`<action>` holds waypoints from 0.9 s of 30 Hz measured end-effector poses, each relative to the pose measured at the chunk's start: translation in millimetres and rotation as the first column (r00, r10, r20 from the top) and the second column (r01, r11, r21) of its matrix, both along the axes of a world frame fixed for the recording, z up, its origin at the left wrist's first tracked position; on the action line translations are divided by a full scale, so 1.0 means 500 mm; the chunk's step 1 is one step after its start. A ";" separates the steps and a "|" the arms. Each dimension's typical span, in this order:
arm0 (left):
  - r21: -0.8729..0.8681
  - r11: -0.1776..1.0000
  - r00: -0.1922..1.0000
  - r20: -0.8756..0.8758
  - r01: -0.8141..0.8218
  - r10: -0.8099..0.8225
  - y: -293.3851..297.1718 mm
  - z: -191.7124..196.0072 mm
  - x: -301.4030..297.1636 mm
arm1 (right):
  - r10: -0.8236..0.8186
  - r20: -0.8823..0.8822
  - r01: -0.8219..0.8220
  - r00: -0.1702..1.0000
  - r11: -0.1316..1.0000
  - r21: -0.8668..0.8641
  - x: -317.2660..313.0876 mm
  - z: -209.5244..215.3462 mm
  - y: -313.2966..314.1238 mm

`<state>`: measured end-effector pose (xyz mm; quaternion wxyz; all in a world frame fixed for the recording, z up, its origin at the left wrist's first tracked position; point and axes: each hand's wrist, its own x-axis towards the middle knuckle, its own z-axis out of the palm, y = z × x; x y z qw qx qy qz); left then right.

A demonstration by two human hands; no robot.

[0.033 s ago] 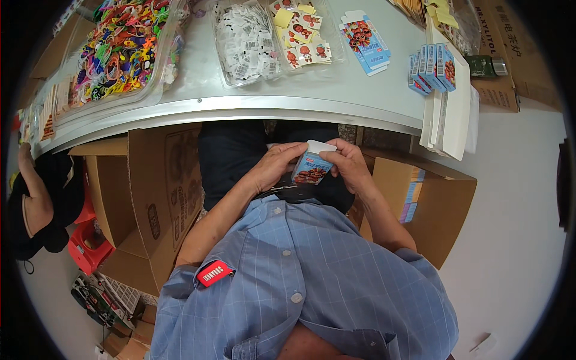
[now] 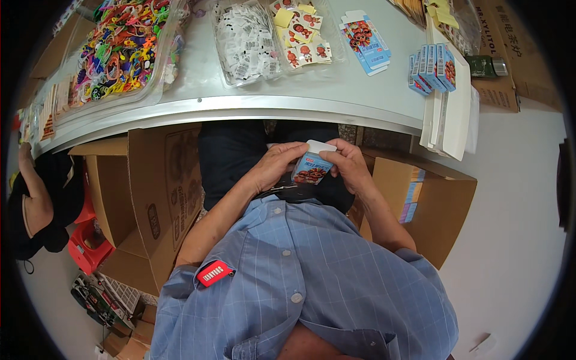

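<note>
Nearest, a blue checked shirt [image 2: 300,282] with a red tag [image 2: 213,273] on the left sleeve. Just beyond, over the lap, a small blue carton [image 2: 312,165] with a cartoon print and a white top flap, held between both hands. Left hand [image 2: 275,166] wrapped round the carton's left side, fingers curled onto its top edge. Right hand [image 2: 348,163] closed on the right side, thumb and fingertips pressing at the white flap. Left of the legs, an open brown cardboard box [image 2: 150,198]; right of them, another open box [image 2: 429,204] with blue and orange cartons stacked on edge inside. Far left, another person in dark clothes [image 2: 42,198] beside a red stool [image 2: 87,243]. Farther off, the grey table [image 2: 336,90] with its curved metal rim. On it, from left: a clear tray of bright plastic pieces [image 2: 120,48], a clear tray of white slips [image 2: 243,39], a tray of cartoon stickers [image 2: 303,42], flat unfolded cartons [image 2: 366,39], then a row of finished blue cartons [image 2: 433,66] standing on a pile of white sheets [image 2: 453,114] at the right end.
</note>
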<state>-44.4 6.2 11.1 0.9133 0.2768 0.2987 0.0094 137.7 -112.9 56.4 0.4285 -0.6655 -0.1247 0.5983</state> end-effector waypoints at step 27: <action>0.062 0.998 0.997 -0.075 -0.012 0.017 0.010 0.020 0.000 | -0.050 -0.162 0.080 0.986 0.979 0.186 -0.001 -0.054 -0.043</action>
